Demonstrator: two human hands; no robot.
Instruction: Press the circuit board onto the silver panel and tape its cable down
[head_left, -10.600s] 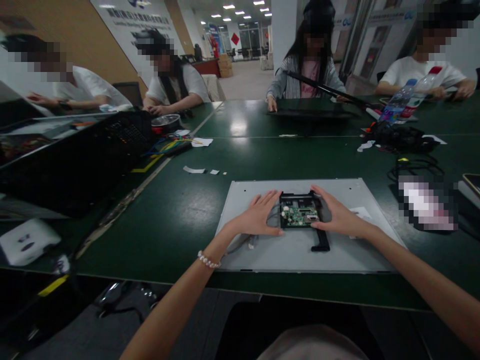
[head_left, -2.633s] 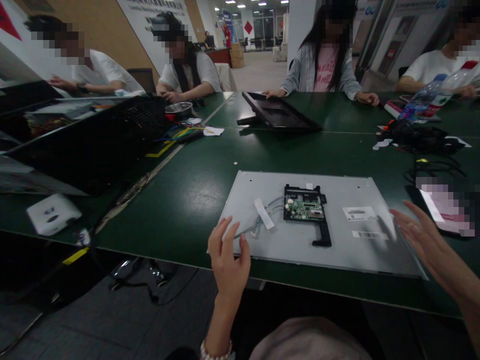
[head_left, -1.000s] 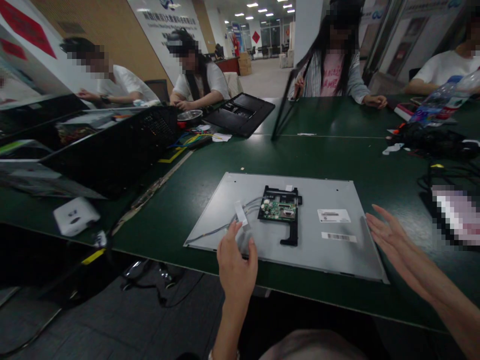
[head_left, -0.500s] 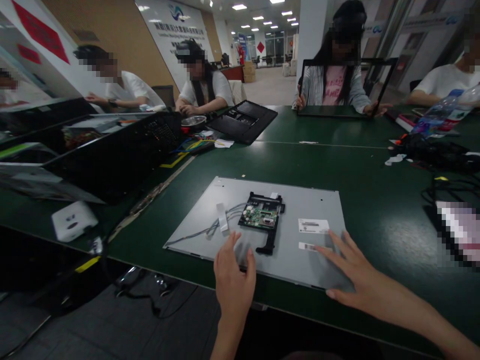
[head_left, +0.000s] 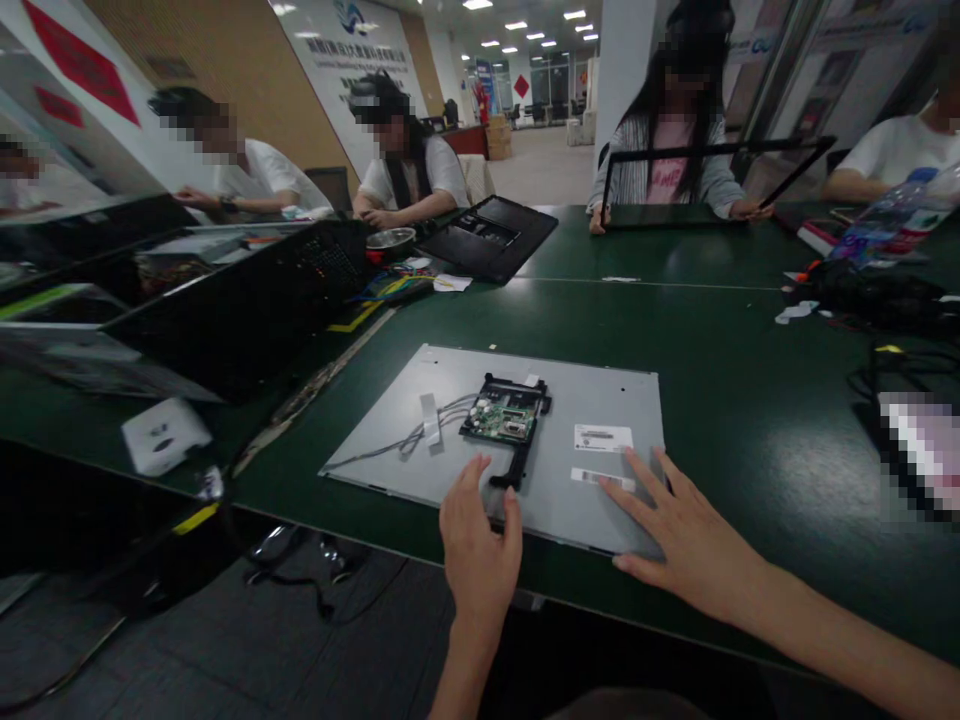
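Note:
A silvery flat display panel (head_left: 405, 400) lies back side up along the table's near edge. On its middle sits a green circuit board (head_left: 504, 418) in a black plastic bracket (head_left: 520, 462). Grey cables (head_left: 412, 440) run from the board to the left, under a strip of tape (head_left: 430, 420). My left hand (head_left: 480, 530) is over the front edge, thumb and fingers apart, nothing between them. My right hand (head_left: 675, 530) spreads its fingers at the panel's right side, close to two white labels (head_left: 602, 438); whether the fingertips press on it I cannot tell.
An opened black computer case (head_left: 247, 300) stands on the left, with a white box (head_left: 165, 437) before it. A black monitor back cover (head_left: 491, 238) lies farther off. Across the table a person holds a black frame (head_left: 712, 150). Black cables (head_left: 877, 295) and a bottle (head_left: 885, 215) are at right.
The panel has slid a little left and away from me. My right hand has moved left with it. Across the table, the black frame has tilted back.

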